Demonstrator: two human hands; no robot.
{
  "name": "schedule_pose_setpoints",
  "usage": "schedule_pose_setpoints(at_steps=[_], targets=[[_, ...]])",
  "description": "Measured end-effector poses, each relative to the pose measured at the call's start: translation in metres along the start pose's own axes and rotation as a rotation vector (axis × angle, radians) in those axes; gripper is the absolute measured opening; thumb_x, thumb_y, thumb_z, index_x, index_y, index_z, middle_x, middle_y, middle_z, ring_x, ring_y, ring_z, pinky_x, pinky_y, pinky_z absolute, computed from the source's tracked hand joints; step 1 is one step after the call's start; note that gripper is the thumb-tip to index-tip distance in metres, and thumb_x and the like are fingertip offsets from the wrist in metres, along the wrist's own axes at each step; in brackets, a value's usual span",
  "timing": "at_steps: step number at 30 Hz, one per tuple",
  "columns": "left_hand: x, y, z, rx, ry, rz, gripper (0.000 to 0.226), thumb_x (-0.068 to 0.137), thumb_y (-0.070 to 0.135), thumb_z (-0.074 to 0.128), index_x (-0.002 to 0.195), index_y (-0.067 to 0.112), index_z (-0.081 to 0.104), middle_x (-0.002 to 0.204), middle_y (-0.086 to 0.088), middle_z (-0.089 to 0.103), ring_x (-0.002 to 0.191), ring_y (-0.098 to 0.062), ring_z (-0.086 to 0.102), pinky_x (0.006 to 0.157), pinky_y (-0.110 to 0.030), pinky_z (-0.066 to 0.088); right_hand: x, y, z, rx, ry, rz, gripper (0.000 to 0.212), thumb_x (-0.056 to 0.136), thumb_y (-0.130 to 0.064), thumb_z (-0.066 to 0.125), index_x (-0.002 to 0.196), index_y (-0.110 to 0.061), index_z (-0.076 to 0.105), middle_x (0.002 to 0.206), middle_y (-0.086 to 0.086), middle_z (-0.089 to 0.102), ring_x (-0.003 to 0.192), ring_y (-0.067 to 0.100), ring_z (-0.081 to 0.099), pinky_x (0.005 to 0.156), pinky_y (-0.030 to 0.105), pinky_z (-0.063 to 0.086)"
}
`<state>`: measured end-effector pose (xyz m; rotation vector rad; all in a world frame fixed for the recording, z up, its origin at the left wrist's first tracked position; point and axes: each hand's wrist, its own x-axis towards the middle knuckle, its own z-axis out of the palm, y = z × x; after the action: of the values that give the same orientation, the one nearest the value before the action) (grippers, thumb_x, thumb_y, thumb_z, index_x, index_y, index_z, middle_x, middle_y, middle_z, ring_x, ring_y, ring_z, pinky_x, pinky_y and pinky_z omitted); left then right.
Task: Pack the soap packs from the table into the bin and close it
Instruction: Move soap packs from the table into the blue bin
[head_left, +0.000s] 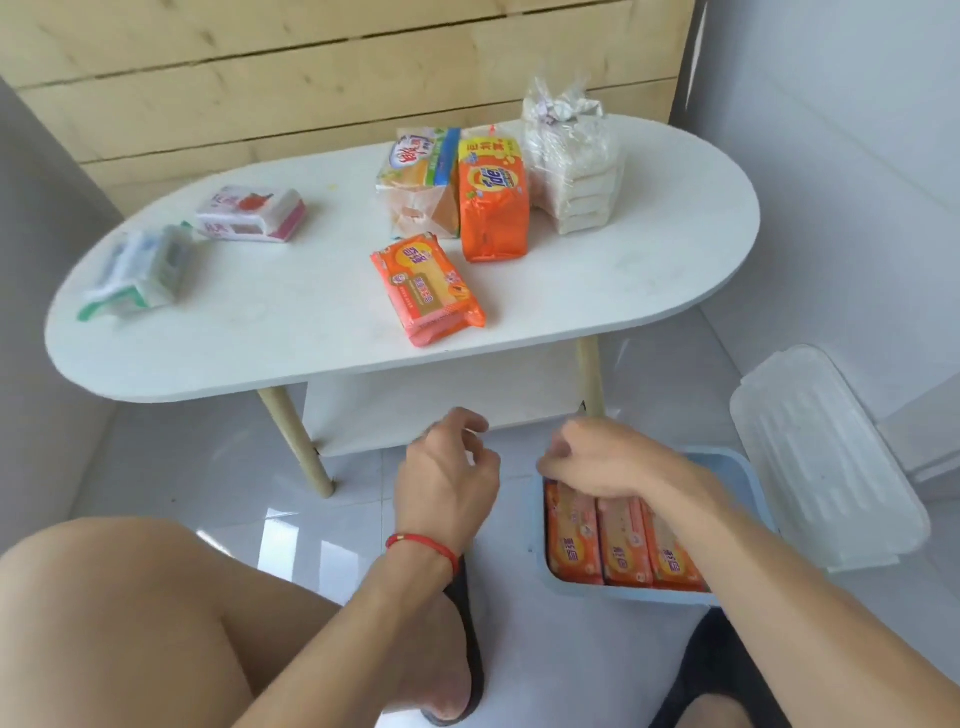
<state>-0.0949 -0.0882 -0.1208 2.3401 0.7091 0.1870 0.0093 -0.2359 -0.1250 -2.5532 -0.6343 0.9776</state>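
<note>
We look down at a white table (311, 322) with round ends. On it we see a flat orange soap pack (427, 289) near the front edge. Behind it stands a big orange pack (493, 200), touching a yellow and blue pack (421, 182) on its left side. To the right of those stands a see-through bag of white bars (571, 166). Far over on the left side lie a pink and white pack (252, 214) and a green and white pack (137, 270), which looks blurry. On the shiny floor, below the table and to the right, sits a light blue bin (540, 525). Three orange packs in the bin (623, 543) lie side by side. The white lid (826, 457) is off and leans just beside the bin on its right. Our right hand (602, 460) is over the far end of the bin, with the fingers bent down at the tops of the packs. We cannot tell if it is holding one or only touching. Our left hand (447, 470) hangs in the air to the left of the bin, fingers loosely curled and holding nothing. It has a red string (423, 545) on the wrist. Our bare knee is at the lower left, and a foot in a black slipper (467, 639) is on the floor.
</note>
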Motion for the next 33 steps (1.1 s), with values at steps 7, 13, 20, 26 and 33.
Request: schedule_pose_setpoints(at_steps=[7,13,20,26,33], targets=[[0.036,0.011,-0.126,-0.021,0.259,0.082,0.018,0.082,0.014,0.059,0.092,0.025,0.069,0.083,0.01,0.071,0.073,-0.019,0.066,0.071,-0.03,0.052,-0.001,-0.144,-0.051,0.012,0.932,-0.425,0.034,0.092,-0.048,0.061,0.107,-0.019,0.06,0.106,0.003,0.064,0.099,0.027,0.059,0.077,0.038,0.044],[0.074,-0.001,-0.184,0.104,0.158,-0.014,0.022,0.081,0.018,0.059,0.099,0.026,0.068,0.094,0.009,0.069,0.091,-0.023,0.064,0.082,-0.036,0.054,0.052,-0.192,-0.035,-0.364,0.796,-0.217,0.048,0.098,-0.031,0.055,0.14,-0.012,0.042,0.139,0.022,0.045,0.126,0.041,0.042,0.097,0.044,0.04],[0.096,0.026,-0.167,-0.39,-0.005,-0.197,0.033,0.086,0.027,0.057,0.112,0.008,0.064,0.103,-0.01,0.068,0.08,-0.026,0.071,0.079,-0.042,0.062,0.042,-0.187,-0.059,0.054,0.755,-0.36,0.056,0.089,-0.043,0.069,0.134,-0.014,0.054,0.125,0.01,0.065,0.119,0.032,0.055,0.101,0.04,0.042],[0.107,0.057,-0.157,-0.905,-0.154,-0.381,0.025,0.09,0.017,0.058,0.106,-0.001,0.065,0.083,-0.017,0.063,0.07,-0.031,0.061,0.073,-0.052,0.06,0.016,-0.189,-0.089,0.337,0.581,-0.409,0.052,0.084,-0.037,0.064,0.134,-0.023,0.059,0.125,-0.002,0.068,0.099,0.01,0.067,0.079,0.021,0.053],[0.107,0.04,-0.166,-0.93,-0.191,-0.438,0.021,0.092,0.016,0.065,0.107,0.002,0.06,0.089,-0.018,0.068,0.074,-0.033,0.07,0.07,-0.052,0.06,0.015,-0.14,-0.104,0.093,0.979,-0.368,0.018,0.091,-0.018,0.062,0.107,-0.014,0.069,0.106,0.004,0.07,0.104,0.025,0.062,0.098,0.041,0.048]])
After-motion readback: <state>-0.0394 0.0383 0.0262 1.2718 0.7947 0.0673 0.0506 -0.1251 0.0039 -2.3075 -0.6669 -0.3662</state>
